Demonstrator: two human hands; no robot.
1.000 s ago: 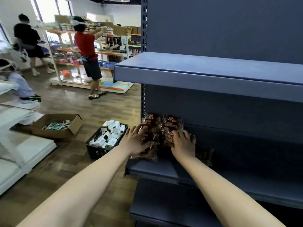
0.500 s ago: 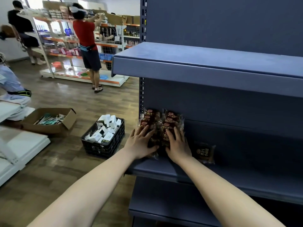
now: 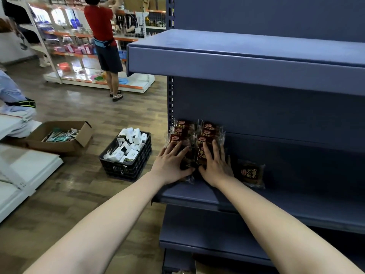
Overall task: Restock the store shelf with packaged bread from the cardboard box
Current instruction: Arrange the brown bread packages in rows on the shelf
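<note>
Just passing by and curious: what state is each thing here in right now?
left hand: open, flat on left bread row.
right hand: open, flat on right bread row.
lone bread pack: lying on the shelf, apart from the rows.
cardboard box: open, on the floor.
black crate: full of white cartons.

Wood-plank floor, white shelving (orange edges), black crate

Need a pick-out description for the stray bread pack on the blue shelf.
Find the dark blue shelving unit, then the shelf at hand level. At its left end, the left hand and right hand press on two rows of brown bread packs; the stray pack sits just right of the right hand. It alone stands apart from the rows, touched by neither hand.
</note>
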